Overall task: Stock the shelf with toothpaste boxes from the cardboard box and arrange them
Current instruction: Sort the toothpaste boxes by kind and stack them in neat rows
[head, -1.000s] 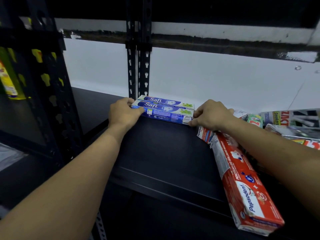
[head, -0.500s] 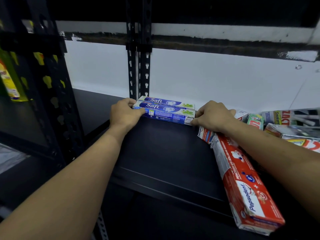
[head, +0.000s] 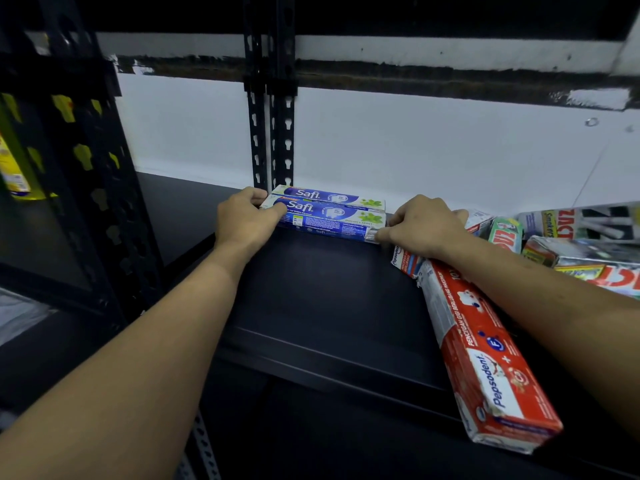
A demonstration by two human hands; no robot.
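Head view: two Safi boxes (head: 330, 216), long axes left-right.

We identify this place as a shop or its stockroom, because black slotted uprights (head: 256, 133) stand against a white wall (head: 415, 150), the shelf (head: 311, 296) carries branded toothpaste cartons, namely Safi boxes (head: 332, 213), a Pepsodent box (head: 485, 358) and Zact boxes (head: 588, 223), and a yellow bottle (head: 14, 171) occupies the adjacent bay.
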